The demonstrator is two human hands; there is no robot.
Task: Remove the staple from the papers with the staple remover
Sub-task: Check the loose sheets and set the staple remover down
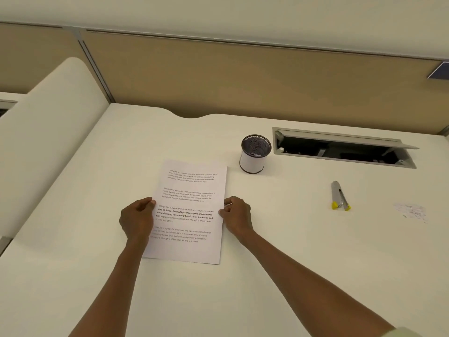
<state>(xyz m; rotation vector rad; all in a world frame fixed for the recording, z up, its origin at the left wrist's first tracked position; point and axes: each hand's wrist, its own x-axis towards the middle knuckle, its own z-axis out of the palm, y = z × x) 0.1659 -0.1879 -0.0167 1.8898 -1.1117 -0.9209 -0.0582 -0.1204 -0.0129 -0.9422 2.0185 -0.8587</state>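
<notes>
Two bare forearms reach in from the near edge of the desk (pixel 303 276), pale and wide. A light cuff shows at the bottom right corner.

The papers (pixel 188 212) lie flat mid-desk, printed side up, four blocks of text, the third partly bold. The stack sits slightly turned, its far end leaning right. No staple can be made out at this size.

The left hand (pixel 136 220) rests on the left edge of the papers about halfway up, fingers curled, thumb tip on the sheet – holding the edge. The right hand (pixel 237 215) is at the right edge at the same height, fingers bunched and pinching the margin of the papers. Both hands touch the stack; whether any sheet is lifted cannot be told.

Well to the right of the papers, apart from both hands, lies the remover (pixel 339 196) – a grey metal tool with two yellow tips at its near end, lying lengthwise near to far. Further right, a faint patch of small specks (pixel 410 211) on the desk surface; too small to identify.

Just beyond the far right corner of the papers stands a cup (pixel 255 153), upright, white wall, dark mesh inside. Right of it, a cable hatch (pixel 345 148) set in the desk, its lid propped open, dark inside.

Beyond that, a tan partition (pixel 243 76) runs along the far edge. A white rounded panel (pixel 48 132) borders the desk at the left.
</notes>
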